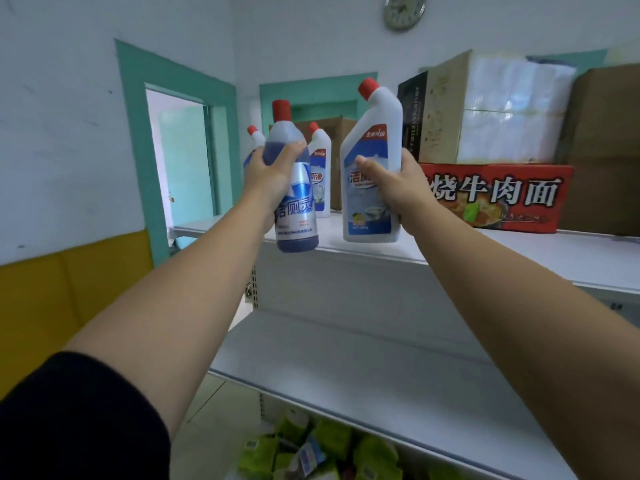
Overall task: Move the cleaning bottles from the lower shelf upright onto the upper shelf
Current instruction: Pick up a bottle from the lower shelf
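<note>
While gripped, both bottles (296, 188) upright, red caps up.

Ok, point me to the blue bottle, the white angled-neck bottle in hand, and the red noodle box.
blue bottle (297, 216), head view, silver label.
white angled-neck bottle (372, 140), head view, upper body.
red noodle box (495, 199), head view, front face.

Four cleaning bottles are showing: one blue bottle (296, 188) and three white bottles (372, 168), (320, 168), (255, 138), all with red caps. Two hands are showing, the left hand (273, 171) and the right hand (398, 188). Two shelves are standing, the upper shelf (519, 251) and the lower shelf (381, 358).
</note>
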The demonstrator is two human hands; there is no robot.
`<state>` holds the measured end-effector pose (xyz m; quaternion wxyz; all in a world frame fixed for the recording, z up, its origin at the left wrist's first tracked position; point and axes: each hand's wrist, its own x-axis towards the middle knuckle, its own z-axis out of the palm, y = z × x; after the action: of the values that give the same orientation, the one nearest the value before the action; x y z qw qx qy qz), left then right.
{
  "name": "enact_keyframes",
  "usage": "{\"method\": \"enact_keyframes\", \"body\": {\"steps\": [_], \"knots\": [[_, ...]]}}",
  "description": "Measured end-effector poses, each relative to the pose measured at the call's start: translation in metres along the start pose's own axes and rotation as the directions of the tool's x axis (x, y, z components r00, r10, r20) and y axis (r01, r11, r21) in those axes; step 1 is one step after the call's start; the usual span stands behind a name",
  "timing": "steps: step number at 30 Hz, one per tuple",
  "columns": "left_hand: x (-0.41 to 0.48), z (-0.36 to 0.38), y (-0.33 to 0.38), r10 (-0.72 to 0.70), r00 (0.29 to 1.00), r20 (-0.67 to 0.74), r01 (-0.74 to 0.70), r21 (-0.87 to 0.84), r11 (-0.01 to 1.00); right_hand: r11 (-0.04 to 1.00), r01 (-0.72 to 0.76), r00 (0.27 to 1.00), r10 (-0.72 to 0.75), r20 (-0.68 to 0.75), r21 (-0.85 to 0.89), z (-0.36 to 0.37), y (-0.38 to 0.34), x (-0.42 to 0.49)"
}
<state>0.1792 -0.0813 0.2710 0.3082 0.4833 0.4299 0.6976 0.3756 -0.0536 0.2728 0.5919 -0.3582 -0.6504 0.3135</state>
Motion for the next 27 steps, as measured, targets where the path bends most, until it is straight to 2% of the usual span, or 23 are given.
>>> {"method": "enact_keyframes", "body": {"steps": [3, 9, 14, 18, 23, 27], "knots": [[0.039, 0.001, -0.018, 0.012, 1.0, -0.008, -0.012, 0.015, 1.0, 0.999, -0.039, 0.999, 0.04, 0.031, -0.011, 0.009, 0.024, 0.04], [0.114, 0.012, -0.044, 0.043, 0.999, -0.01, -0.042, 0.099, 0.994, 0.976, -0.202, 0.979, 0.199, 0.05, 0.077, 0.02, 0.066, 0.116], [0.164, 0.017, -0.067, -0.007, 0.999, 0.031, 0.003, 0.115, 0.993, 0.951, -0.3, 0.953, 0.295, 0.07, 0.077, 0.027, 0.092, 0.152], [0.193, 0.015, -0.082, -0.03, 0.996, 0.082, 0.018, 0.145, 0.989, 0.939, -0.318, 0.948, 0.315, 0.043, 0.13, 0.035, 0.105, 0.167], [0.21, 0.013, -0.089, -0.076, 0.979, 0.189, 0.042, 0.177, 0.983, 0.947, -0.306, 0.952, 0.305, 0.023, 0.096, 0.045, 0.115, 0.179], [0.219, 0.015, -0.097, -0.09, 0.964, 0.25, 0.061, 0.122, 0.991, 0.951, -0.293, 0.956, 0.293, 0.017, 0.097, 0.051, 0.122, 0.184]]}}
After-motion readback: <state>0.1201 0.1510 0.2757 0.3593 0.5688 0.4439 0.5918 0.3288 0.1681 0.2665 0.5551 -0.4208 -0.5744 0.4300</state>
